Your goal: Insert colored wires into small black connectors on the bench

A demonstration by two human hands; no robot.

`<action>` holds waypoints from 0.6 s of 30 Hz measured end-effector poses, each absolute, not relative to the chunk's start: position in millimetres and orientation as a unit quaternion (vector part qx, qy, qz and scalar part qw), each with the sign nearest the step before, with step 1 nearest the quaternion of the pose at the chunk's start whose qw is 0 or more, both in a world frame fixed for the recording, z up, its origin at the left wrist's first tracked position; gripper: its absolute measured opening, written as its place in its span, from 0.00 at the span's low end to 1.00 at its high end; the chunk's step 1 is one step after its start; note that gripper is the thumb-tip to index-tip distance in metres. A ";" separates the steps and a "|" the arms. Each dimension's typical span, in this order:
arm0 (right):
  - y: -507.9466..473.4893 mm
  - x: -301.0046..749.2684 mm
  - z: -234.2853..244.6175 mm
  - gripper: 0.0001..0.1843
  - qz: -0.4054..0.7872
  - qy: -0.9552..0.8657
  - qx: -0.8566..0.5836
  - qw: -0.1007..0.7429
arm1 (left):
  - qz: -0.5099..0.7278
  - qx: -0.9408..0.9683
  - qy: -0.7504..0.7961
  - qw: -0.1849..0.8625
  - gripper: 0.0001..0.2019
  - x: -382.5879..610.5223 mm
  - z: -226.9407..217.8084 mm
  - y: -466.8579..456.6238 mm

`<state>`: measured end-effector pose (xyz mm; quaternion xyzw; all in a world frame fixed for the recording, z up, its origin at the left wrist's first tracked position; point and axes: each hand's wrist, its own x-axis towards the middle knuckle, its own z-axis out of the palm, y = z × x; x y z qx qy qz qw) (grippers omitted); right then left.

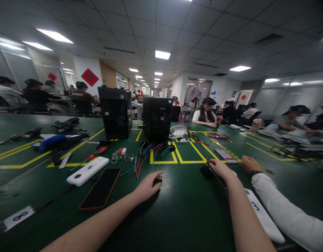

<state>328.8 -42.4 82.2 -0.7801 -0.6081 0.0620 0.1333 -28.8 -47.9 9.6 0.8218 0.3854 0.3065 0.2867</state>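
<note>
My left hand (148,186) rests on the green table with nothing in it, its fingers loosely bent and apart. In front of it lies a bundle of coloured wires (144,155), red, blue, green and yellow, not touched by the hand. To its left are a dark-screened phone (100,189) with a brown edge and a white power bank (88,170) marked 8. My right hand (220,169) is closed at a small black object (207,171) with a thin shiny edge; what exactly it grips is hidden. Under my right forearm lies another white power bank (263,215) marked 3.
Two black computer cases (115,113) stand beyond the wires. Beside my right arm is another person's hand (252,164) with a wristband and white sleeve, near a phone (225,155). A red screwdriver (97,152), a small white fan (177,131) and yellow tape lines are on the table.
</note>
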 end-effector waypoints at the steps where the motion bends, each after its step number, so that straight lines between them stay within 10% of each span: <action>1: -42.4 328.1 82.1 0.19 0.068 -0.611 -0.777 0.138 | 0.307 0.822 0.385 0.286 0.22 -28.7 9.2 -47.6; 18: -40.1 325.7 74.1 0.14 0.171 -0.610 -0.760 0.143 | 0.298 0.825 0.388 0.284 0.22 -29.9 10.4 -48.4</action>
